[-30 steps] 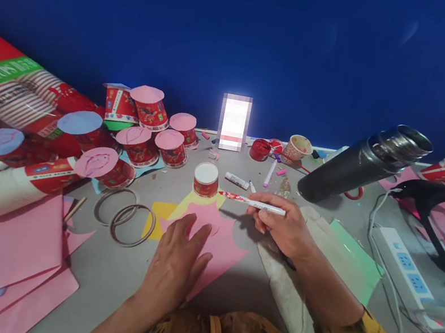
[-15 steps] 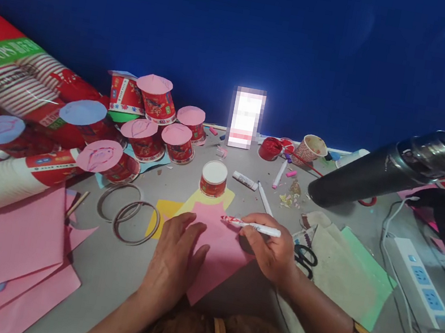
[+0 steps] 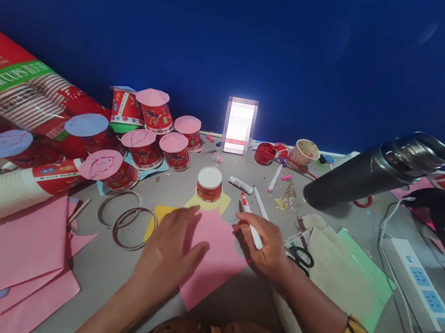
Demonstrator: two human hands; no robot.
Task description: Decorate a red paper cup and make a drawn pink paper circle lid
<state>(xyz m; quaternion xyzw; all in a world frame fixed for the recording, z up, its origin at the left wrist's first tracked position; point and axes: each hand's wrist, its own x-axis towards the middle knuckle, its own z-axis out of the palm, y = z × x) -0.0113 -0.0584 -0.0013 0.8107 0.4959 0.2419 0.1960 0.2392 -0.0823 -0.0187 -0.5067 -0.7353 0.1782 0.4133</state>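
My left hand [image 3: 172, 241] rests with fingers spread on the left side of a pink sheet of paper [image 3: 214, 262]. At the sheet's right edge, my right hand [image 3: 264, 245] grips a white marker [image 3: 254, 235] whose red end points up and away from me. Just beyond the pink sheet stands an upturned red paper cup [image 3: 209, 185] with its pale base on top. Part of a yellow paper [image 3: 219, 203] shows under the cup and sheet. A second white marker [image 3: 260, 202] and a glue stick [image 3: 240, 185] lie past my right hand.
Several cups topped with paper discs [image 3: 142, 148] stand at the left, near two tape rings [image 3: 134, 228] and stacked pink paper [image 3: 11, 261]. Black scissors [image 3: 300, 257], a dark flask [image 3: 358, 176] and a power strip [image 3: 420, 287] lie to the right. A bright screen [image 3: 239, 126] stands behind.
The marker in my right hand has turned from lying nearly level over the pink sheet to slanting forward at its right edge. My left hand stays on the sheet.
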